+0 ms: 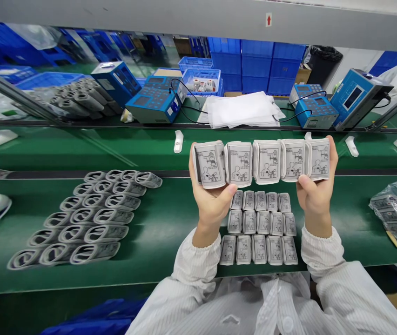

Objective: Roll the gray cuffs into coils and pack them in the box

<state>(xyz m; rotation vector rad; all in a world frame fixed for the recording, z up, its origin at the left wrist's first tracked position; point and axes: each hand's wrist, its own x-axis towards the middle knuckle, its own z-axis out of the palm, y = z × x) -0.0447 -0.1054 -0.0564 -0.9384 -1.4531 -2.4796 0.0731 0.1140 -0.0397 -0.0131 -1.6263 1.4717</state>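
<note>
Above the green surface (170,274), the left hand (212,204) and right hand (315,200) hold a row of five folded blood-pressure cuffs (261,163) between them, fingers (193,160) curled closed behind it, thumbs (231,190) pressed on its lower edge. Directly beneath, printed cuffs (259,228) lie in three rows; looped grey cuffs (76,218) lie in staggered rows to the left.

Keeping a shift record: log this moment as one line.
left hand: holds row end | right hand: holds other end | row: five folded printed cuffs | below: laid-out cuffs on green bench
</note>
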